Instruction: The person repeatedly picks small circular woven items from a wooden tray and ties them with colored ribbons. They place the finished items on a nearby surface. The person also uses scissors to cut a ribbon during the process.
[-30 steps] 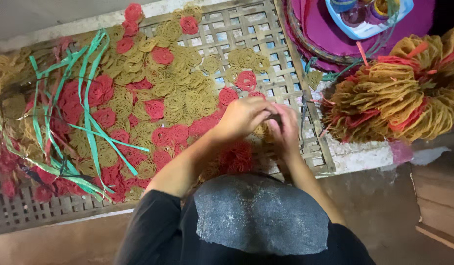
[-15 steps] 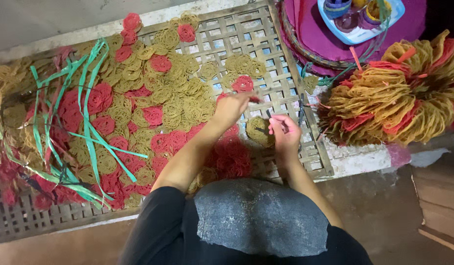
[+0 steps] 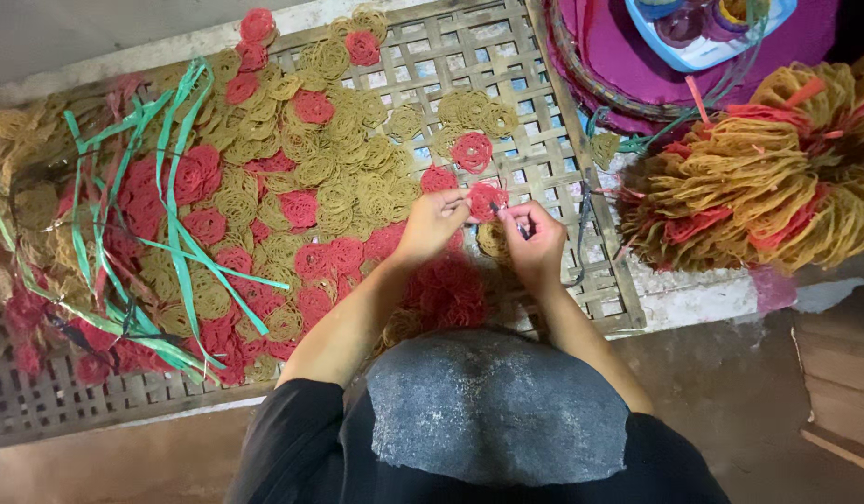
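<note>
Green strips [image 3: 171,252] lie over the red and tan coils [image 3: 292,187] spread across the bamboo lattice tray [image 3: 544,149]. The left hand [image 3: 432,224] and right hand [image 3: 535,238] pinch one red coil [image 3: 486,198] between them just above the tray. It looks light, dry and brittle; edges seem the safest grip. A bundled heap [image 3: 759,187] sits right, beside a purple basket [image 3: 628,65], over bare floor [image 3: 759,392].

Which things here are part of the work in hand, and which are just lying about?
In hand:
left hand and right hand hold a red coil disc
coil discs spread on the bamboo lattice tray

Lying about:
green plastic strips
bundled coil heap
purple basket
blue tray
</note>
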A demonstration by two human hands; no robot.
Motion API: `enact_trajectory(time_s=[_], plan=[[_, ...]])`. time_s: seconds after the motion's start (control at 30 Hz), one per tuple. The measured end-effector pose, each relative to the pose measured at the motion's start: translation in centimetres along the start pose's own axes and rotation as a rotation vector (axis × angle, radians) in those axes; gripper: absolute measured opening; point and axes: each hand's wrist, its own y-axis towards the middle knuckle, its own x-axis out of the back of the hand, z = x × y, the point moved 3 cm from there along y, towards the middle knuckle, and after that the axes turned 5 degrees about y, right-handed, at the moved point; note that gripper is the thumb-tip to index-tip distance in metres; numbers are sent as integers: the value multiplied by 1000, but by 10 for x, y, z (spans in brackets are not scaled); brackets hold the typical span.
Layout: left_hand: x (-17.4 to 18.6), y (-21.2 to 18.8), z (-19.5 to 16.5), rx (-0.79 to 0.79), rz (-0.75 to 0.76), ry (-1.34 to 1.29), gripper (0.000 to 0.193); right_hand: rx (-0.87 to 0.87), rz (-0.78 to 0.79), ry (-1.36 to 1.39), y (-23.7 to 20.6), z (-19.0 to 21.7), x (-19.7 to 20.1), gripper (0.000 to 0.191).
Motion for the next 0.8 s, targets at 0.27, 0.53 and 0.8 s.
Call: enact_trajectory(time_s=[0.27,0.53,0.8], plan=[[-4,-13,-3,-60,-81,366,29,-28,7,46,0,-7,1,12],[-8,-13,0,-88,-68,333,29,-63,1,94,-1,-9,-1,13],[-7,-24,-14,-53,-58,544,31,-11,11,-6,-1,-8,-3,12]])
